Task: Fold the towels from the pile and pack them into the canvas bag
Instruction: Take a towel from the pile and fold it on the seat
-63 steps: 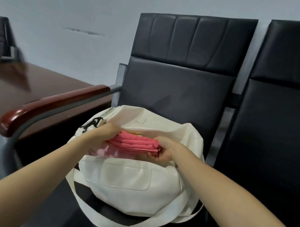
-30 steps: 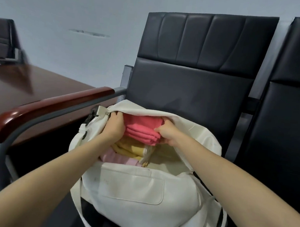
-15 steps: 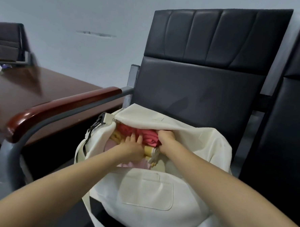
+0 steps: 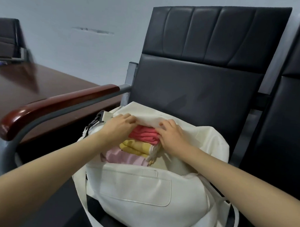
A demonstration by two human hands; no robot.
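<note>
Chair (image 4: 191, 91) is carrying the canvas bag (image 4: 136, 188) on its seat, mouth gaping. Red towel (image 4: 144, 135), yellow towel (image 4: 136, 146) and pink towel (image 4: 123, 157) are lying stacked inside. Left grip (image 4: 120, 127) and right grip (image 4: 172, 139) are each pinching the bag's rear rim.

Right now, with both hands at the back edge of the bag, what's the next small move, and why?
Probably draw the far rim of the canvas bag up and back a little. The left hand and right hand both grip that rim, which overlaps the coral towel stacked over the yellow towel and pink towel; more room would likely let it settle lower.
</note>
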